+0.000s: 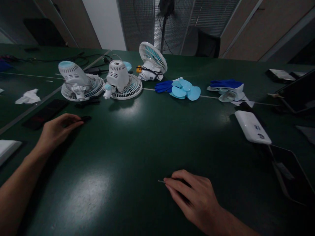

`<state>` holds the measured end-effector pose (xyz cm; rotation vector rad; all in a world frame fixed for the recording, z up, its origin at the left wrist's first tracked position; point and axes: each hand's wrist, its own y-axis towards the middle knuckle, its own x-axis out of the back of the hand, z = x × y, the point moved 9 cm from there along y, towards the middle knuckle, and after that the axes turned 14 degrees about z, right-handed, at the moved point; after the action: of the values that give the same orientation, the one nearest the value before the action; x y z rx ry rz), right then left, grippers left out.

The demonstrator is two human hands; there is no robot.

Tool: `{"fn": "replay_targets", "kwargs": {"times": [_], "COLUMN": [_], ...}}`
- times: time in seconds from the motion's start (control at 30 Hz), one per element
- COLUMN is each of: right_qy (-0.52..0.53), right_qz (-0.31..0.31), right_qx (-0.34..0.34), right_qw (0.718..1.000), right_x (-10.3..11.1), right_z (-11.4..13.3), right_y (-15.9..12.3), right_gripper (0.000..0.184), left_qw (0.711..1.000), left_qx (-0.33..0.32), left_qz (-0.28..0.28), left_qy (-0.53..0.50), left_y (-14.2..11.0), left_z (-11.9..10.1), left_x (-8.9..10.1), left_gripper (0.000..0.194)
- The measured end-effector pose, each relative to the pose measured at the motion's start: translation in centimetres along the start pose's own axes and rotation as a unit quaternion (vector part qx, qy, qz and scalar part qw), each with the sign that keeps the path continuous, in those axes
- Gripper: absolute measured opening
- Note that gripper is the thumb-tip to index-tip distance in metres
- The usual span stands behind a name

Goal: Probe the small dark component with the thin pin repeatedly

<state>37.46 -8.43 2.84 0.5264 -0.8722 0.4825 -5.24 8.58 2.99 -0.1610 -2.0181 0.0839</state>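
Observation:
On the left of the table, the thumb and fingertips of my left hand (57, 129) are closed on a small black object (86, 118), too dark to tell its kind. Nearer to me, my right hand (193, 196) pinches a thin metal rod (160, 181), whose short tip sticks out to the left just over the table top. The rest of the rod is hidden by the fingers. Beyond my left hand lie two white fan units, a left one (75, 77) and a right one (118, 77), both face down on their round grilles.
A third fan (152, 60) leans at the back, beside light blue fan blades (185, 88) and blue gloves (163, 86). More gloves (226, 88), a white power bank (252, 126) and a dark tablet-like slab (290, 173) lie right. A black case (45, 114) and tissue (28, 97) are left.

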Motion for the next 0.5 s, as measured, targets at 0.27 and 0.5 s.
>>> {"fn": "replay_targets", "kwargs": {"times": [0.27, 0.5], "right_qy": [0.008, 0.006], "right_qz": [0.014, 0.009], "right_qx": [-0.002, -0.003], "right_qw": [1.0, 1.0], "right_x": [-0.2, -0.4], "right_z": [-0.1, -0.3], "right_y": [-0.1, -0.3], "right_gripper": [0.02, 0.021], "left_qw": [1.0, 0.992], "left_qx": [-0.003, 0.112], "left_qz": [0.006, 0.0], "left_qy": [0.015, 0.057], "left_y": [-0.2, 0.9], "left_z": [0.0, 6.3], "left_x": [0.2, 0.5], "left_gripper": [0.062, 0.06]}}
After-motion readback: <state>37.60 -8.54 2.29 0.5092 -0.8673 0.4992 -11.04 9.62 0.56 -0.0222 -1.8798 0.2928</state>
